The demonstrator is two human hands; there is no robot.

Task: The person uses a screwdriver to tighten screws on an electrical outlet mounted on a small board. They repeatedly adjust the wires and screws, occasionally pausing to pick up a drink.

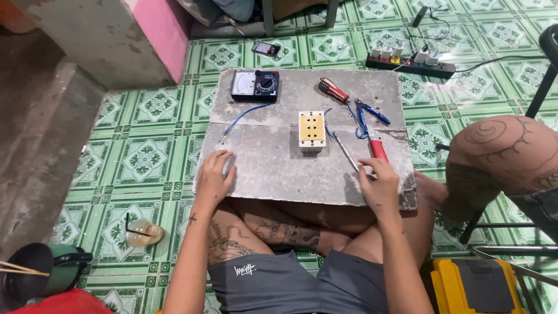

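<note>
— Green patterned floor tiles (145, 157) all round; a grey, worn square board (273, 168) rests across the seated person's crossed legs. What sits on it?

— At board centre, a cream rectangular socket block with yellow faceplate (312, 131). At 11 o'clock, a black-and-white analogue multimeter (254, 85). A thin blue wire (241, 116) runs from below the meter toward 9 o'clock. At 1 o'clock, a red-and-black striped screwdriver handle (333, 90), and just beside it blue-handled pliers (367, 110).

— Hands?

— Left hand (216, 177) lies palm down at the board's 8 o'clock edge, fingers loosely spread, holding nothing. Right hand (378, 183) is at 4 o'clock, fingers curled together over the near end of a slim metal-shafted tool (347, 154). Whether it pinches the shaft, cannot tell. A red-handled tool (377, 148) lies just beyond the knuckles, touching or nearly so.

— Off the board?

— Black power strip with plugs (410, 61) at 1 o'clock on the floor; small dark phone (265, 48) at 12. Plastic cup with straw (142, 232) at 8 o'clock. Yellow toolbox (474, 288) at 5. Another person's tattooed knee (503, 154) at 3 o'clock.
</note>
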